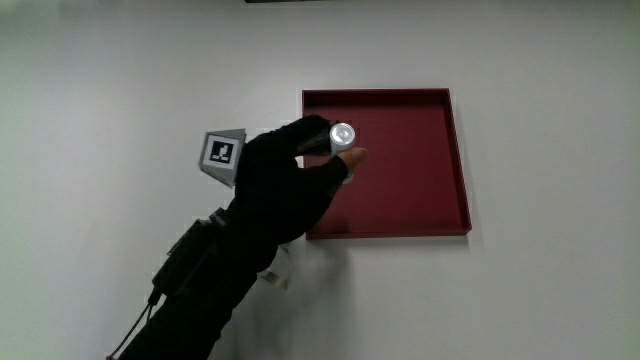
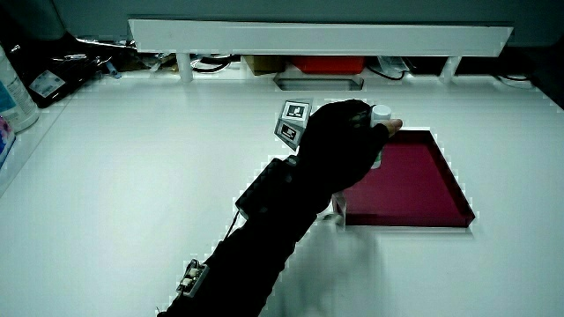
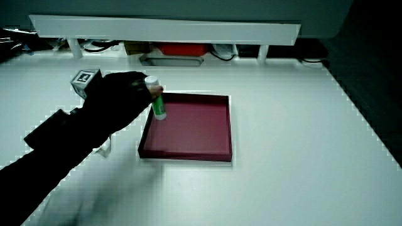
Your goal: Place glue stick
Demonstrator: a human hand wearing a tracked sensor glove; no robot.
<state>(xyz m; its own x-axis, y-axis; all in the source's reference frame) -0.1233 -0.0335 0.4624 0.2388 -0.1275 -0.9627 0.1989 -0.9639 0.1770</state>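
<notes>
The hand in its black glove holds a glue stick upright, fingers curled round it. The stick has a white cap and a green body, seen in a side view. It hangs just above the dark red tray, over the tray's edge nearest the hand's wrist. In a side view only the glue stick's white cap shows above the glove. I cannot tell whether the stick's base touches the tray floor.
The dark red tray lies flat on the white table. A low white partition with cables and boxes under it runs along the table's edge farthest from the person. A bottle stands at the table's side.
</notes>
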